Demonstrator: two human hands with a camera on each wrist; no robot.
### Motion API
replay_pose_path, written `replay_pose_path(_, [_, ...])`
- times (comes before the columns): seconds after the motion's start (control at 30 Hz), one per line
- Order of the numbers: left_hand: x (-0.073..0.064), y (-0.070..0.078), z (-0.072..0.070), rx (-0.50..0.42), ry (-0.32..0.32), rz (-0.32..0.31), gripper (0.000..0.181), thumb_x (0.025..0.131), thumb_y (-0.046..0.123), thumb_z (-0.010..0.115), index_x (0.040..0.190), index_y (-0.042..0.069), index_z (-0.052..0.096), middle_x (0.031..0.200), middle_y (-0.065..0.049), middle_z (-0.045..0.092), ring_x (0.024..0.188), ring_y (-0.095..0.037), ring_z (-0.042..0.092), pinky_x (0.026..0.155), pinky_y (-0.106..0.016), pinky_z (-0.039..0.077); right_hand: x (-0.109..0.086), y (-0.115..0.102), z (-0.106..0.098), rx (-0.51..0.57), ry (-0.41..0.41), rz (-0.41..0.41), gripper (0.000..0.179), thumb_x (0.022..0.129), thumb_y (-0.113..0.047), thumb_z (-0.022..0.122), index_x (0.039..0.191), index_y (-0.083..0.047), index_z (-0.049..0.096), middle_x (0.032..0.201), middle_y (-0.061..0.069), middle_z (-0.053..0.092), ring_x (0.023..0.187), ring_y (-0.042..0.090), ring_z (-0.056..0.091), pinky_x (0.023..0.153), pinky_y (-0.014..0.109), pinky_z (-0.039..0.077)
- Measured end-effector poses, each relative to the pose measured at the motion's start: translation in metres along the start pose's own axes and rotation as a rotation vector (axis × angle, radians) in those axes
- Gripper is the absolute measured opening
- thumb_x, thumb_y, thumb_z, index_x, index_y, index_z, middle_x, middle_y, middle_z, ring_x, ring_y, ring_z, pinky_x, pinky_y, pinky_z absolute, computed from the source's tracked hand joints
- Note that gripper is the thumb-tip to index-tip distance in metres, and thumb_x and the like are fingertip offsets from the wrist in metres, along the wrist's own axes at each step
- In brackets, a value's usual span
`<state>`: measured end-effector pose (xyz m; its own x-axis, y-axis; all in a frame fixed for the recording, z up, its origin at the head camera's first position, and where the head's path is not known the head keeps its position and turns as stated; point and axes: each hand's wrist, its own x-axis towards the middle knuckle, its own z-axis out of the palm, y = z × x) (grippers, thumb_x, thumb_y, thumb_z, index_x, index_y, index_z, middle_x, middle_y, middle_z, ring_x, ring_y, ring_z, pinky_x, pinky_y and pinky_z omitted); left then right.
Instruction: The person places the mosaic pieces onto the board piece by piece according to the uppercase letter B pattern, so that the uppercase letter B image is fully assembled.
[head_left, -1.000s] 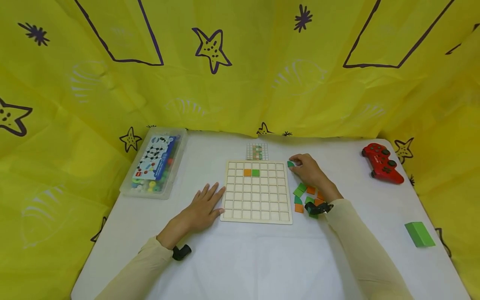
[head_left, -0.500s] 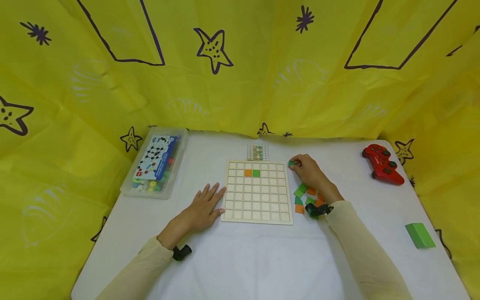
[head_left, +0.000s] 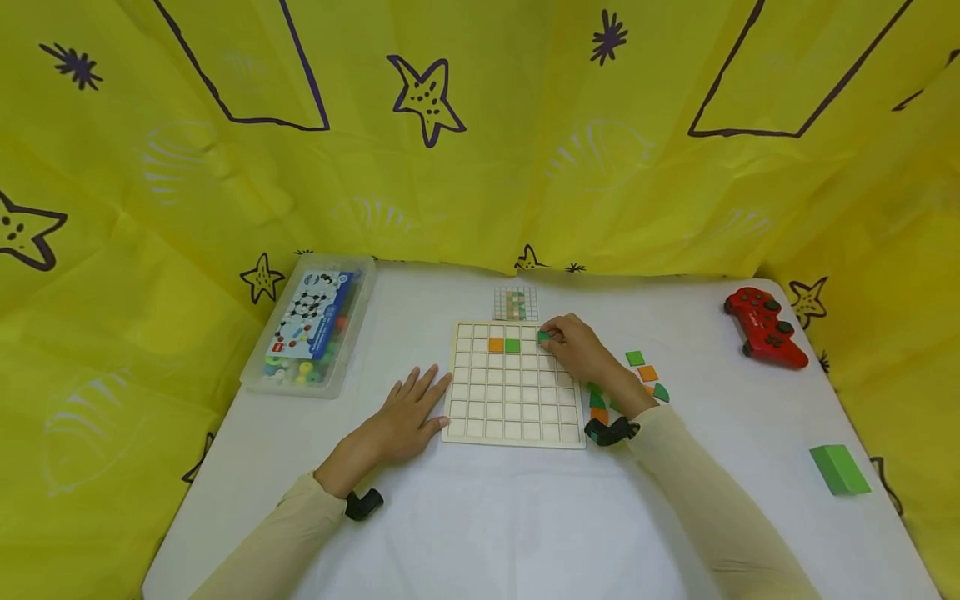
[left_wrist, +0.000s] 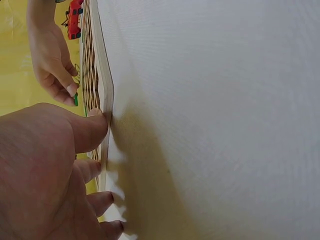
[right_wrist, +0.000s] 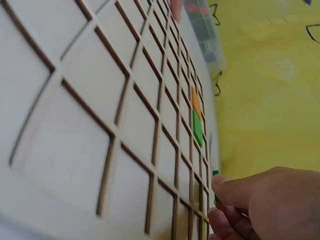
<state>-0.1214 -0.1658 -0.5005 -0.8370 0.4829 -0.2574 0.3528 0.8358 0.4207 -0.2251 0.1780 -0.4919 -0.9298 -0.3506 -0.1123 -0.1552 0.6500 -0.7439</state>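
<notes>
A pale wooden grid board lies mid-table. In its second row sit an orange square tile and a green square tile, side by side. My right hand pinches a dark green tile between thumb and fingers, over the board's upper right cells. The right wrist view shows only an edge of this green tile past the thumb. My left hand lies with fingers spread at the board's left edge. In the left wrist view its thumb touches the board's side.
Loose orange and green tiles, such as an orange square, lie right of the board, partly under my right forearm. A small patterned grid card touches the board's far side. A plastic case, red game controller and green block stand farther out.
My right hand has carried the dark green tile leftward, from beside the board to over its upper right cells. More loose tiles show behind the forearm. The left hand has stayed put.
</notes>
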Motion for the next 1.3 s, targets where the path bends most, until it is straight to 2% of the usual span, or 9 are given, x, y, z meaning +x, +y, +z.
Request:
replay_pose_path(0.1, [0.000, 0.000, 0.000, -0.003, 0.002, -0.001, 0.070, 0.113, 0.041, 0.047, 0.171, 0.016, 0.017, 0.178, -0.014, 0.007, 0.163, -0.043, 0.000, 0.128, -0.066, 0.008, 0.002, -0.005, 0.009, -0.002, -0.013, 0.007, 0.031, 0.110, -0.013, 0.058, 0.137, 0.003, 0.060, 0.127, 0.019, 0.054, 0.116, 0.033, 0.057, 0.103, 0.048, 0.051])
replay_pose_path(0.33, [-0.001, 0.001, -0.001, -0.011, 0.004, -0.001, 0.070, 0.113, 0.040, 0.047, 0.171, 0.015, 0.017, 0.178, -0.015, 0.008, 0.163, -0.044, 0.000, 0.128, -0.066, 0.007, 0.003, -0.011, 0.026, -0.133, 0.009, -0.046, 0.030, 0.109, -0.014, 0.059, 0.135, 0.002, 0.063, 0.127, 0.019, 0.058, 0.119, 0.035, 0.058, 0.103, 0.050, 0.050])
replay_pose_path(0.43, [-0.002, 0.002, -0.002, -0.020, 0.004, -0.003, 0.070, 0.113, 0.040, 0.048, 0.171, 0.015, 0.018, 0.178, -0.014, 0.008, 0.163, -0.043, 0.000, 0.129, -0.065, 0.007, 0.001, -0.014, 0.030, -0.152, 0.020, -0.052, 0.030, 0.109, -0.013, 0.061, 0.135, 0.002, 0.064, 0.126, 0.019, 0.060, 0.117, 0.035, 0.060, 0.101, 0.049, 0.052])
replay_pose_path(0.63, [-0.002, 0.003, -0.004, -0.018, -0.005, -0.008, 0.070, 0.113, 0.041, 0.048, 0.171, 0.017, 0.017, 0.178, -0.013, 0.007, 0.163, -0.042, -0.001, 0.129, -0.064, 0.007, 0.000, -0.015, 0.032, -0.138, 0.039, -0.042, 0.029, 0.108, -0.011, 0.062, 0.135, 0.000, 0.061, 0.124, 0.017, 0.061, 0.115, 0.033, 0.061, 0.100, 0.047, 0.053])
replay_pose_path(0.77, [-0.002, 0.003, -0.003, -0.021, 0.005, -0.001, 0.070, 0.112, 0.039, 0.049, 0.171, 0.014, 0.019, 0.177, -0.015, 0.009, 0.163, -0.044, 0.001, 0.128, -0.066, 0.008, 0.000, -0.014, 0.031, -0.128, 0.027, -0.040, 0.025, 0.108, -0.012, 0.061, 0.130, -0.002, 0.066, 0.128, 0.016, 0.058, 0.116, 0.033, 0.060, 0.100, 0.047, 0.054])
replay_pose_path(0.9, [-0.002, 0.003, -0.002, -0.016, -0.006, -0.012, 0.071, 0.113, 0.041, 0.048, 0.171, 0.017, 0.017, 0.178, -0.013, 0.007, 0.163, -0.042, 0.000, 0.129, -0.064, 0.007, -0.004, -0.011, 0.021, -0.124, 0.042, -0.038, 0.027, 0.108, -0.017, 0.062, 0.131, -0.002, 0.068, 0.133, 0.017, 0.055, 0.117, 0.034, 0.059, 0.100, 0.050, 0.053])
replay_pose_path(1.0, [-0.002, 0.003, -0.002, -0.014, -0.014, -0.016, 0.071, 0.112, 0.042, 0.047, 0.171, 0.018, 0.016, 0.178, -0.012, 0.007, 0.163, -0.041, -0.001, 0.129, -0.064, 0.007, -0.009, -0.003, 0.007, -0.138, 0.085, -0.013, 0.032, 0.107, -0.020, 0.064, 0.133, -0.001, 0.066, 0.131, 0.020, 0.056, 0.115, 0.036, 0.059, 0.098, 0.052, 0.052])
replay_pose_path(1.17, [-0.002, 0.003, -0.002, -0.016, -0.011, -0.015, 0.071, 0.112, 0.042, 0.048, 0.171, 0.017, 0.017, 0.178, -0.013, 0.007, 0.163, -0.042, 0.000, 0.129, -0.064, 0.007, -0.029, 0.013, -0.024, -0.224, 0.150, 0.114, 0.041, 0.107, -0.025, 0.063, 0.136, 0.004, 0.059, 0.137, 0.030, 0.051, 0.119, 0.045, 0.053, 0.100, 0.059, 0.047])
replay_pose_path(1.3, [-0.002, 0.004, -0.004, -0.020, -0.003, -0.007, 0.070, 0.112, 0.039, 0.049, 0.171, 0.014, 0.019, 0.177, -0.016, 0.009, 0.163, -0.044, 0.001, 0.128, -0.066, 0.008, -0.050, 0.025, -0.045, -0.274, 0.164, 0.248, 0.053, 0.106, -0.031, 0.063, 0.137, 0.010, 0.050, 0.136, 0.036, 0.046, 0.116, 0.049, 0.047, 0.103, 0.065, 0.040])
